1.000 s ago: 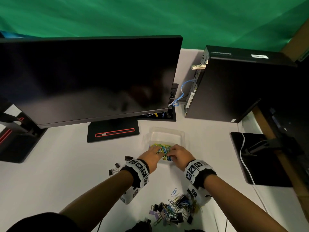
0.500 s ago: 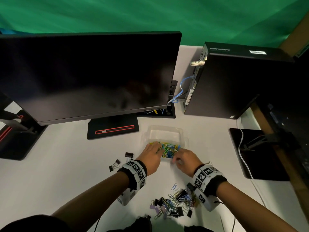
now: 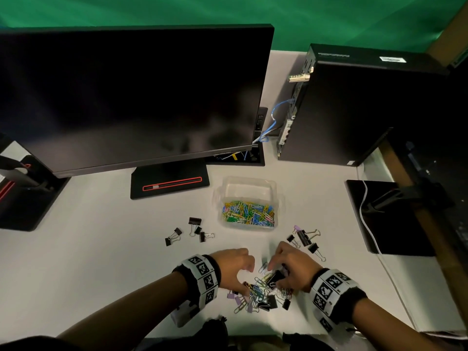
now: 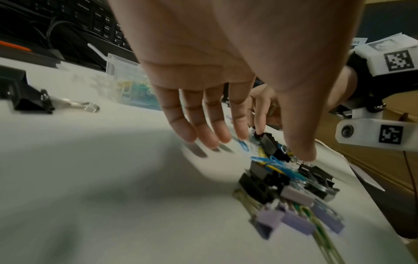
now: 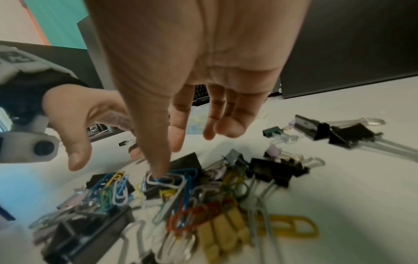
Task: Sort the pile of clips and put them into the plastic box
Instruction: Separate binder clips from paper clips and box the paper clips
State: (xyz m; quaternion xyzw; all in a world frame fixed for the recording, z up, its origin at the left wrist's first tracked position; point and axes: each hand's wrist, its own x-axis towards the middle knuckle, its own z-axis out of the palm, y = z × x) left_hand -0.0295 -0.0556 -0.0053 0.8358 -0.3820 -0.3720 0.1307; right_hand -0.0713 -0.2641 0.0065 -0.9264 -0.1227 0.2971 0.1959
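A clear plastic box [image 3: 250, 186] sits mid-table, its near half filled with coloured paper clips [image 3: 249, 214]. Close to the front edge lies the mixed pile [image 3: 260, 292] of paper clips and black, purple and yellow binder clips. Both hands hover over it. My left hand [image 3: 247, 277] has its fingers spread, and in the left wrist view its thumb tip [image 4: 302, 155] touches the pile. My right hand [image 3: 274, 274] is also spread; its thumb tip [image 5: 159, 171] presses a white and blue paper clip [image 5: 167, 181]. Neither hand holds anything.
Several black binder clips [image 3: 192, 231] lie left of the box and more binder clips [image 3: 305, 239] lie to its right. A monitor [image 3: 131, 97] on its stand [image 3: 169, 183] and a black computer case [image 3: 354, 110] stand behind. A white cable [image 3: 369, 229] runs along the right.
Both hands have pulled back from the plastic box toward me and now hover over the mixed pile. The paper clips stay in the box.
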